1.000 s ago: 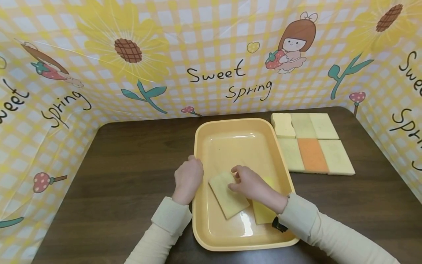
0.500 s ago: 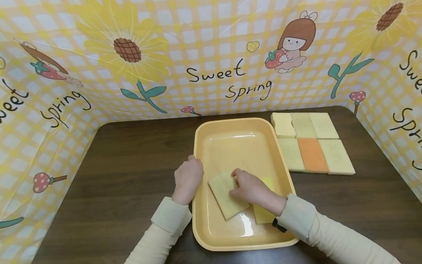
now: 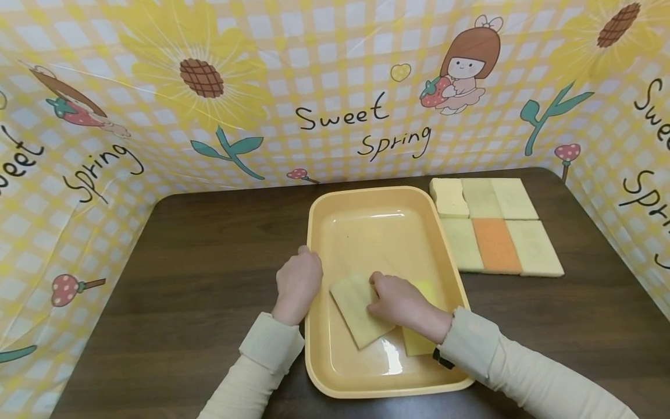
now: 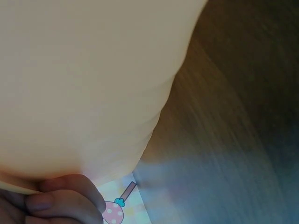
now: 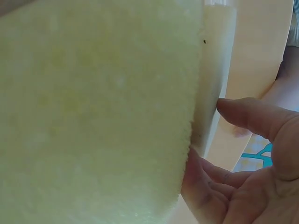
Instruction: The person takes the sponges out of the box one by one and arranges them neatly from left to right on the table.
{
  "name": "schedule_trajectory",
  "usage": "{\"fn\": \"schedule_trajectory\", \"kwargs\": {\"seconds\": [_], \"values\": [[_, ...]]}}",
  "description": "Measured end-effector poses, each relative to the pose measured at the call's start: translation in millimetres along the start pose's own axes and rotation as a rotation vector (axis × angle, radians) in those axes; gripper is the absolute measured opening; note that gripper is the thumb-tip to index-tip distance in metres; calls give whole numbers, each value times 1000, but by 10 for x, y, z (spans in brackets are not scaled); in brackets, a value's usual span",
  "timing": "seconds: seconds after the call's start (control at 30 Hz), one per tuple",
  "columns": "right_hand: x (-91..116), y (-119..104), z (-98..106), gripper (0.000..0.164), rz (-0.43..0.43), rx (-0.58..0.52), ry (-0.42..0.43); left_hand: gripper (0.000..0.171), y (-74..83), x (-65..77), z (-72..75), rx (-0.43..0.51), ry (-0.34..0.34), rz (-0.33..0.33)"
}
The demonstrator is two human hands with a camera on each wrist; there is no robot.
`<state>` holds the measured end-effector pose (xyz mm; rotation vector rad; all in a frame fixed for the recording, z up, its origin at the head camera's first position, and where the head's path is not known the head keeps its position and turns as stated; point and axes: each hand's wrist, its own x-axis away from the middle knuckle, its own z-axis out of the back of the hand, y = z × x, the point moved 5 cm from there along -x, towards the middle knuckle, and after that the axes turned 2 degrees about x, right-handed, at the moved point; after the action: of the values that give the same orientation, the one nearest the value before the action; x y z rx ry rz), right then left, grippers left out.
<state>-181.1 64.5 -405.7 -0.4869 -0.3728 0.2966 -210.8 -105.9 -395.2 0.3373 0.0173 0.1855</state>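
My left hand (image 3: pixel 300 285) grips the left rim of a yellow tray (image 3: pixel 438 218), its fingers curled at the edge in the left wrist view. Inside the tray, my right hand (image 3: pixel 403 299) pinches a thin, pale yellow-green sponge (image 3: pixel 358 320) near its right edge. The thumb lies on the sponge's face and the fingers reach to its edge. This sponge lies slanted, its lower left corner toward me. A brighter yellow sponge (image 3: pixel 417 342) lies beside it, partly hidden under my right hand and wrist. It fills much of the right wrist view as a porous sheet (image 5: pixel 98 116).
Behind the tray's right side, two rows of flat sponges lie edge to edge on the dark wooden table (image 3: pixel 209 250). They include an orange sponge (image 3: pixel 497 247), pale green ones (image 3: pixel 534 247) and a thicker cream sponge (image 3: pixel 450 198). A checked cloth (image 3: pixel 340 70) surrounds the back and sides.
My right hand has shifted slightly right and toward me, its thumb settling on the pale sponge. The sponge has barely moved; my left hand stays on the tray's rim.
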Motion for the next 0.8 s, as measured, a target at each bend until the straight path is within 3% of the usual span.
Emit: {"fn": "schedule_trajectory", "kwargs": {"seconds": [0.57,0.8], "values": [[-12,-1,-23,52,-23,-54,-29,30,11,-11,7,-9,30,-22],[0,-7,-1,50,15,-54,-2,31,20,1,4,-26,42,-37]]}}
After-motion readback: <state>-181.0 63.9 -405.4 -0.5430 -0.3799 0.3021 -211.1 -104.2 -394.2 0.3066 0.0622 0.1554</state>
